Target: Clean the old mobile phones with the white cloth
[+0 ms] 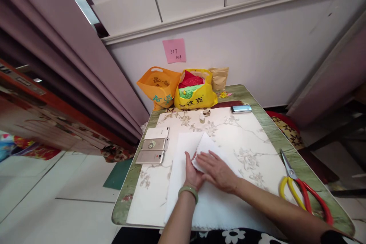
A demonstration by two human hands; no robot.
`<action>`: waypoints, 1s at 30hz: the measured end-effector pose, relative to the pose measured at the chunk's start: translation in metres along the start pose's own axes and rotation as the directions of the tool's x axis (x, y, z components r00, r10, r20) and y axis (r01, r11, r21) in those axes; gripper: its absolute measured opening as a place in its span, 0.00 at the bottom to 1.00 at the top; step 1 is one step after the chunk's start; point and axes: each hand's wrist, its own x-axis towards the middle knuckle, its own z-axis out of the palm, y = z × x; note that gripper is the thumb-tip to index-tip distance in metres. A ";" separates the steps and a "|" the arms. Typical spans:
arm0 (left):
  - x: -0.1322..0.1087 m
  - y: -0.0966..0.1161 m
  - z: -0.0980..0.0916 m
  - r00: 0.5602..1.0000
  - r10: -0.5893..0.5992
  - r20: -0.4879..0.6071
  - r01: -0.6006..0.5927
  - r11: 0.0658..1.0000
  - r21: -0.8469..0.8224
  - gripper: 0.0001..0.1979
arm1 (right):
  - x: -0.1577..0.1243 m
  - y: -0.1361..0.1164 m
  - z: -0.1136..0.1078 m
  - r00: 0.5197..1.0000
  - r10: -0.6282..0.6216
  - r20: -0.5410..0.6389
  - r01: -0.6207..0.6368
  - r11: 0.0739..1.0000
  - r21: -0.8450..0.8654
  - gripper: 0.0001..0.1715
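Note:
A white cloth [183,143] with a scalloped edge lies in front of me, one corner folded up over itself. My left hand [193,175], a green bangle on its wrist, rests palm up beneath the raised corner. Its thumb stands apart; its other fingers are partly hidden by the cloth and my other hand. From the right, my right hand [219,171] lies flat across the folded corner with its fingers stretched out. Beneath everything spreads a cream table mat [148,194] with a floral print.
Phones [154,145] lie in a row at left. Scissors [291,175] with yellow and red handles lie at right, a blue case [241,109] at far right. An orange bag [160,87], a yellow bag [197,97] and a brown pouch [219,78] stand at the back. A small bottle [202,117] is nearer.

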 end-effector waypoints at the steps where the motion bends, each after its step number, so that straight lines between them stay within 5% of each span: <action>1: 0.000 0.000 0.000 0.999 -0.021 -0.035 0.021 1.000 0.010 0.31 | 0.002 -0.003 0.004 0.997 -0.047 0.069 0.048 0.999 -0.020 0.36; 3: -0.001 0.001 0.000 0.997 -0.030 -0.068 0.033 0.999 0.042 0.33 | 0.010 -0.002 0.010 0.989 -0.029 0.145 0.039 0.997 -0.067 0.41; 9: -0.007 0.004 0.007 0.993 -0.039 0.112 0.030 0.996 0.082 0.30 | 0.023 0.014 0.013 0.968 0.192 0.160 -0.156 0.964 -0.216 0.42; 15: -0.004 0.003 0.003 0.997 0.017 -0.080 -0.017 1.000 0.007 0.28 | -0.014 -0.013 0.007 0.967 -0.057 0.248 0.085 0.991 -0.106 0.53; 18: -0.003 0.003 0.003 0.995 -0.014 -0.098 0.011 0.999 -0.035 0.27 | -0.008 -0.012 0.004 0.952 -0.097 0.290 0.118 0.991 -0.056 0.51; 25: -0.005 0.003 0.006 0.999 -0.008 0.038 0.008 1.000 0.000 0.29 | 0.044 0.002 -0.001 0.950 0.082 0.302 -0.082 0.997 -0.014 0.36; 30: -0.004 0.003 0.005 0.992 -0.027 0.125 0.023 0.999 0.034 0.33 | 0.052 0.021 -0.003 0.959 0.266 0.100 -0.265 0.964 -0.021 0.33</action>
